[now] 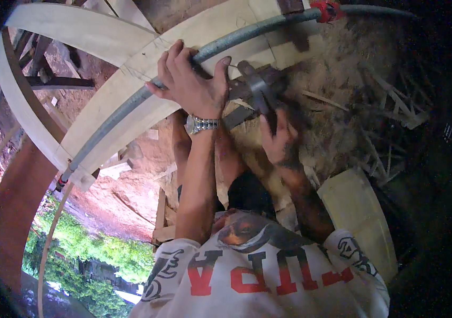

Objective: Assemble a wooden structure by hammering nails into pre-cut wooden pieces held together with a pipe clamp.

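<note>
My left hand [197, 87], with a metal-banded watch [202, 124] on its wrist, lies across a grey bent pipe [114, 117]. Its fingers are spread over the pipe and onto the pale curved wooden beam [130, 74] beneath, and the thumb stands apart on the right. The pipe follows the beam's curve. Just right of that thumb, my right hand [280, 139] is closed around the handle of a hammer [258, 87], whose dark head is slightly blurred. Behind the hammer a dark block-like piece [276, 79] sits at the beam's lower edge; its kind is unclear.
Red bindings [328, 11] wrap the pipe near its upper end. More curved boards [77, 29] join the beam at the left. Wood scraps [395, 103] litter the earthen ground at right. A pale curved panel [356, 217] lies by my right elbow. Greenery shows lower left.
</note>
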The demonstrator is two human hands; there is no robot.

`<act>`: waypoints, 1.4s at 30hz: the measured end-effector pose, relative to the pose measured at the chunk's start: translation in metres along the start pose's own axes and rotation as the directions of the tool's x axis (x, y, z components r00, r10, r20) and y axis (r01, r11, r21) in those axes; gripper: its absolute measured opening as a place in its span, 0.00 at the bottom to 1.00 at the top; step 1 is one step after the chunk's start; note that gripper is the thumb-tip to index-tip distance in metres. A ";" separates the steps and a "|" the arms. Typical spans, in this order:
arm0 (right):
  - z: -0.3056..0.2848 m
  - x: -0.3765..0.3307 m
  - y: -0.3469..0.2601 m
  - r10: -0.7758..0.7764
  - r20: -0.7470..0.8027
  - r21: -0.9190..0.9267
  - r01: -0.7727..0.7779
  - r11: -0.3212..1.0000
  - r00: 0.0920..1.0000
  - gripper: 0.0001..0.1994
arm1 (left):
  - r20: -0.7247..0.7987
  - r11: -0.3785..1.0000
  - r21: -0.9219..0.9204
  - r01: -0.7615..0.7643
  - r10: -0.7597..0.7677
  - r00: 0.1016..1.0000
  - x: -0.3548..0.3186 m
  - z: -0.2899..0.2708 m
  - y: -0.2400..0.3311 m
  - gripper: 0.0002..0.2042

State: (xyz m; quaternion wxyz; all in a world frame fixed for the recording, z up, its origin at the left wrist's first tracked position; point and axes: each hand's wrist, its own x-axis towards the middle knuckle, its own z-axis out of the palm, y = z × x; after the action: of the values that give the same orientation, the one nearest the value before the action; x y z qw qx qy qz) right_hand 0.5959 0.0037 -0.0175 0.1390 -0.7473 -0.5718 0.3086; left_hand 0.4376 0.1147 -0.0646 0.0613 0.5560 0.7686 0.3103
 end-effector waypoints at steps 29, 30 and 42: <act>-0.002 -0.008 -0.001 0.110 -0.077 0.004 -0.110 0.994 0.991 0.25 | 0.013 0.998 -0.060 -0.001 0.002 1.000 0.002 -0.006 0.003 0.25; -0.003 -0.008 -0.003 0.110 -0.087 0.003 -0.110 0.994 0.990 0.25 | 0.016 0.994 -0.098 -0.041 0.043 0.999 -0.001 -0.008 0.000 0.21; -0.011 -0.011 0.008 0.179 -0.185 0.282 -0.123 0.952 0.966 0.21 | 0.403 0.837 -0.040 -0.545 0.513 0.758 0.017 -0.009 0.005 0.10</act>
State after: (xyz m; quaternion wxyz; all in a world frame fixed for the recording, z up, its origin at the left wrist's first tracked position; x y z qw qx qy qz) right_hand 0.6075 -0.0075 -0.0105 0.2736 -0.7915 -0.4480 0.3129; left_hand 0.4316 0.1274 -0.0500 0.1037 0.8033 0.5628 0.1647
